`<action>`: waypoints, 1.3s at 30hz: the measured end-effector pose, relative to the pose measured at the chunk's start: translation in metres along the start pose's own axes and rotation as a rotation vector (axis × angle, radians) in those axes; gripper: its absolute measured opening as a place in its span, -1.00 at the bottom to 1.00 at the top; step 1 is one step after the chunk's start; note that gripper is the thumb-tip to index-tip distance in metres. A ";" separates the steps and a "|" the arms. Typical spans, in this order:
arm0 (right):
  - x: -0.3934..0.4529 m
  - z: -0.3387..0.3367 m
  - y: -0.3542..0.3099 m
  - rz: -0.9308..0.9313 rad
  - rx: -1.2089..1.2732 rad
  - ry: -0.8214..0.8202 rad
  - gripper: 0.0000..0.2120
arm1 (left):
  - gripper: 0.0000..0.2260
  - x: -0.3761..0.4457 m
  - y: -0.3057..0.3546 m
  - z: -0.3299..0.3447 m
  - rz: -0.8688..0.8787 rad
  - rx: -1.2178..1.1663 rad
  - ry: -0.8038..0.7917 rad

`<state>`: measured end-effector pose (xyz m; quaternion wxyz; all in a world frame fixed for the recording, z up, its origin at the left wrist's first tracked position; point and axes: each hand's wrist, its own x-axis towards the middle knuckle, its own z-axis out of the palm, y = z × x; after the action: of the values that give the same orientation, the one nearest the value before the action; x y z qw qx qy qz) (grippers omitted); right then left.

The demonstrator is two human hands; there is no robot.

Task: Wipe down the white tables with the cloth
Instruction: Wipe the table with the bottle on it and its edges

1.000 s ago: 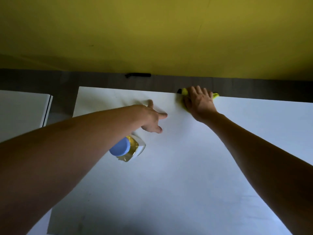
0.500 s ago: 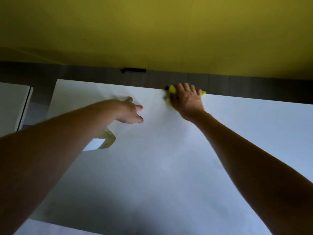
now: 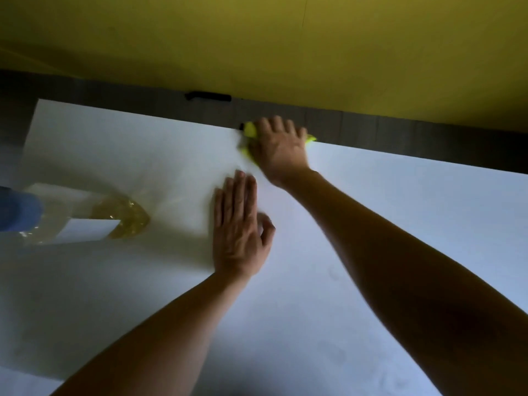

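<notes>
A smooth, matte white surface (image 3: 371, 252) fills most of the frame, its straight far edge running from the upper left down toward the right. At that far edge, just right of the upper middle, the right hand (image 3: 281, 148) lies palm down on a bright yellow-green cloth (image 3: 250, 130). The fingers (image 3: 275, 124) are spread and fairly straight, pressing the cloth flat against the surface; only soft, crumpled bits of the cloth peek out on either side of the hand, one bit reaching over the edge.

Near the centre of the frame the left hand (image 3: 240, 232) rests flat on the bare surface, fingers straight and close together, thumb bent out to the side, holding nothing.

At the left edge of the frame stands a clear plastic bottle (image 3: 85, 215) with rounded shoulders and a blue cap (image 3: 17, 210). It holds a pale yellow liquid (image 3: 128, 215) and carries a plain white rectangular label (image 3: 85, 230). The bottle is blurred, so finer detail cannot be told.

Beyond the surface runs a dark grey grained strip (image 3: 400, 127), with a small black elongated object (image 3: 207, 96) on it, and above that a flat yellow wall (image 3: 257, 47).
</notes>
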<state>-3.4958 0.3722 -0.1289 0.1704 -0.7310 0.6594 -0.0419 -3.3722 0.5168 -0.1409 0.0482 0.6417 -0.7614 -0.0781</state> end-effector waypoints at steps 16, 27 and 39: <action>-0.065 -0.020 0.132 0.081 0.052 0.116 -0.55 | -0.30 0.001 -0.001 0.007 0.016 0.024 0.070; -0.023 0.012 0.034 0.069 0.052 0.175 -0.60 | -0.28 0.000 -0.001 0.008 0.005 0.041 0.086; -0.065 -0.004 0.119 0.092 0.065 0.248 -0.49 | -0.31 0.001 -0.003 0.010 0.028 0.035 0.106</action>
<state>-3.6183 0.4267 -0.1511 0.1128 -0.6832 0.7067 -0.1455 -3.3710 0.5162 -0.1510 0.0782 0.6351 -0.7678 -0.0302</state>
